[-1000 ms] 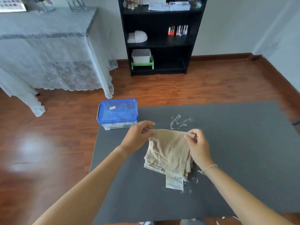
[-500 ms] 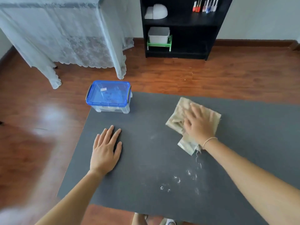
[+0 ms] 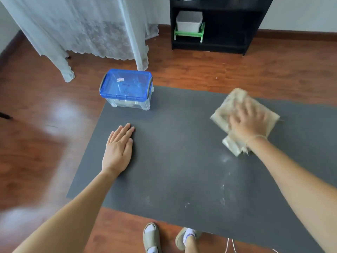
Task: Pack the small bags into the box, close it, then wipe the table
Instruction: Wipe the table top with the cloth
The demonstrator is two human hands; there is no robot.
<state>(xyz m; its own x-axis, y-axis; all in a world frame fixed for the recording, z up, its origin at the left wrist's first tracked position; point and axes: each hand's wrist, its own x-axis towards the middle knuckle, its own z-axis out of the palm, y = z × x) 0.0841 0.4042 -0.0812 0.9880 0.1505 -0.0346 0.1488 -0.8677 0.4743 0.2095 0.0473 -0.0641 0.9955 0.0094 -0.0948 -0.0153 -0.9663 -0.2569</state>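
A clear plastic box (image 3: 127, 104) with its blue lid shut stands at the far left corner of the dark grey table (image 3: 178, 157). My right hand (image 3: 248, 123) presses flat on a folded beige cloth (image 3: 235, 101) at the table's far right; both are motion-blurred. My left hand (image 3: 119, 148) lies palm down on the table, fingers together, in front of the box and holding nothing. Faint white smears (image 3: 223, 196) show on the table below the cloth. The small bags are only dimly visible through the box wall.
A black shelf unit (image 3: 218, 42) with a white bin on a green rack stands against the far wall. A lace-draped table (image 3: 82, 30) is at the back left. My feet (image 3: 169, 238) in slippers stand on the wooden floor at the table's near edge.
My right hand has slid the cloth to the right across the table. My left hand stays flat on the table, fingers now closer together. The view has tilted further down.
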